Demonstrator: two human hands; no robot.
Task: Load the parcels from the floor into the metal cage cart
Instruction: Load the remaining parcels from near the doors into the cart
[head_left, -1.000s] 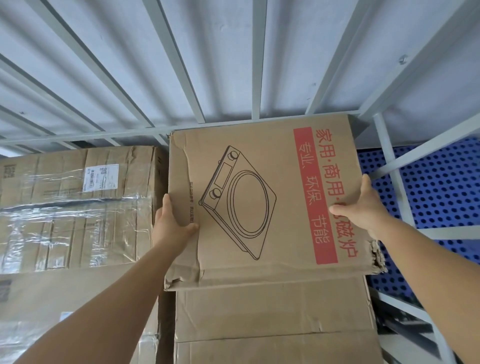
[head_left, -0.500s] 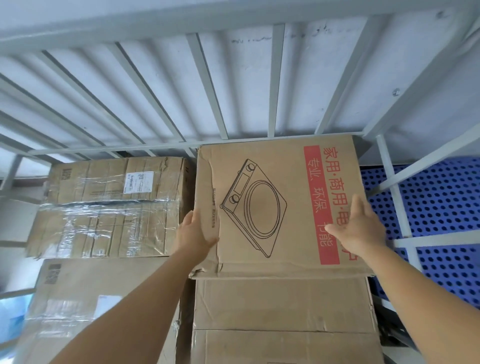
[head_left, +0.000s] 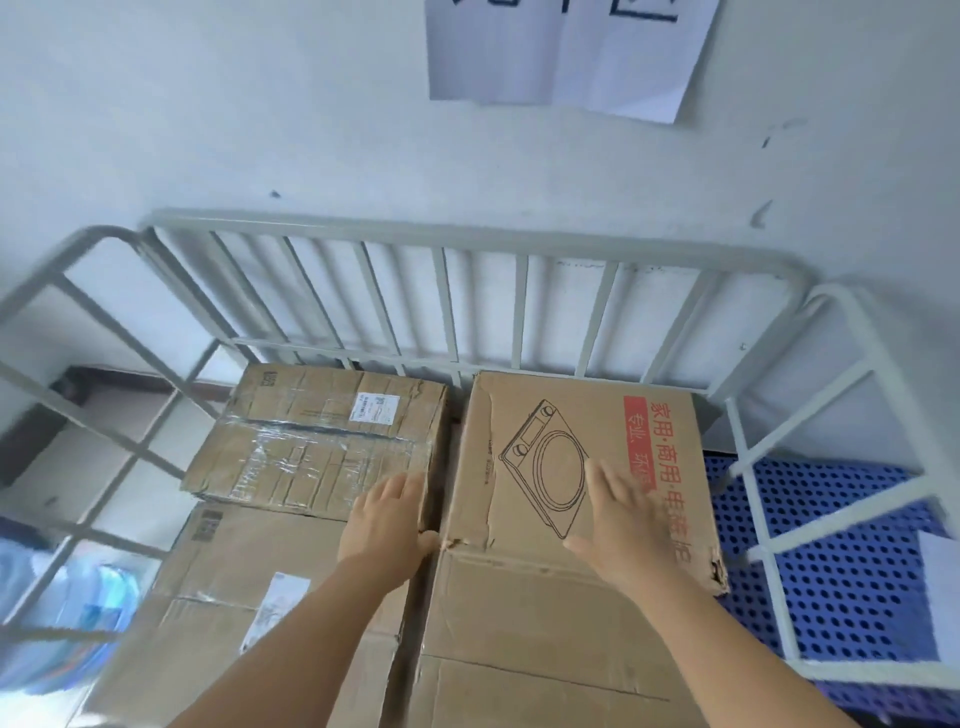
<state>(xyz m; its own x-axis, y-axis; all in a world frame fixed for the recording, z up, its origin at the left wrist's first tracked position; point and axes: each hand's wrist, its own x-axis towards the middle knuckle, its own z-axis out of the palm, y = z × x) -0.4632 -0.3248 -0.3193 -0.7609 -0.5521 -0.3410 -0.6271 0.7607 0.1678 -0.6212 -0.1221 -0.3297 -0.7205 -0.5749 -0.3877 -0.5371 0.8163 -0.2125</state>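
Observation:
A cardboard parcel printed with a cooker drawing and a red band (head_left: 550, 436) lies on top of a plain parcel (head_left: 524, 639) at the back right of the grey metal cage cart (head_left: 452, 234). My left hand (head_left: 387, 519) has straight fingers at the printed parcel's left edge, over the gap beside it. My right hand (head_left: 621, 519) lies flat, fingers spread, on the parcel's top face. Neither hand grips anything. To the left, a taped parcel with a white label (head_left: 322, 436) sits on another brown parcel (head_left: 244, 608).
The cage's barred back stands against a white wall with a paper sheet (head_left: 561, 52). A blue perforated panel (head_left: 841, 561) shows through the right side bars. Blue plastic wrapping (head_left: 67, 618) lies outside the left side bars.
Both hands have let go of the printed parcel's sides and opened; the right hand slid onto its top face. The view has pulled back and up, showing the whole cage back and wall.

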